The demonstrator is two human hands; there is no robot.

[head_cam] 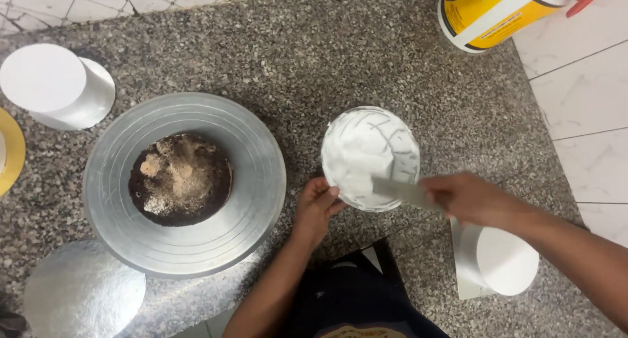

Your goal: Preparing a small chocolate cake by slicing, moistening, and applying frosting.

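A glass bowl (405,145) of white cream stands on the granite counter. My left hand (315,207) grips its near-left rim. My right hand (468,197) holds a metal spatula (399,191) whose blade lies in the cream at the bowl's near side. Left of the bowl, a dark round cake (180,179) dusted with light crumbs sits on a round metal turntable (255,181).
A white cylinder (55,83) lies at the far left, a yellow disc (10,152) at the left edge, a silver round board (82,292) at the near left. Another white cylinder on a silver board (500,263) lies under my right arm. A yellow and white tub (490,14) stands far right.
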